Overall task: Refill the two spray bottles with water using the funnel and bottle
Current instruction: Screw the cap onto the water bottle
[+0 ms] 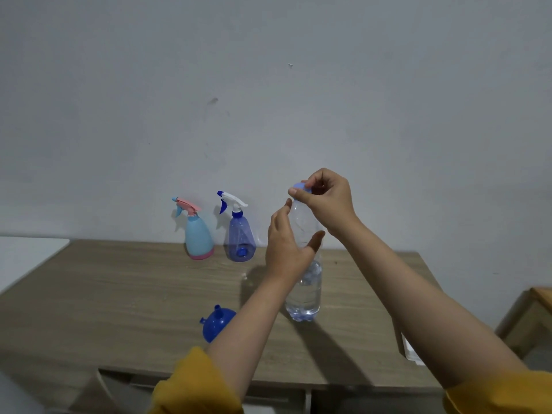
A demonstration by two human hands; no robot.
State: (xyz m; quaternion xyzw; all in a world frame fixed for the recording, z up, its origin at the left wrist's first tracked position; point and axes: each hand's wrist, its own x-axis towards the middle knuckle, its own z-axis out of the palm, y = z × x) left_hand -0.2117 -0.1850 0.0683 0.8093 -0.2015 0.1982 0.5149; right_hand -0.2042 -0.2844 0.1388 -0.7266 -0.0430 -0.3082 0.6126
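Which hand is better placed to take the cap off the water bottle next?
The right hand: its fingertips already pinch the blue cap on top of the water bottle. The left hand is wrapped around the bottle's body, steadying it.

At lower centre, the table point(125, 297) shows matt wood grain. The water bottle point(304, 294) is clear, glossy plastic, its cap point(299, 186) opaque blue. The funnel point(215, 324) looks smooth blue plastic. One spray bottle point(241, 237) is translucent blue plastic, the other spray bottle point(197, 234) opaque pastel plastic. The sleeves point(194, 386) are mustard cloth.
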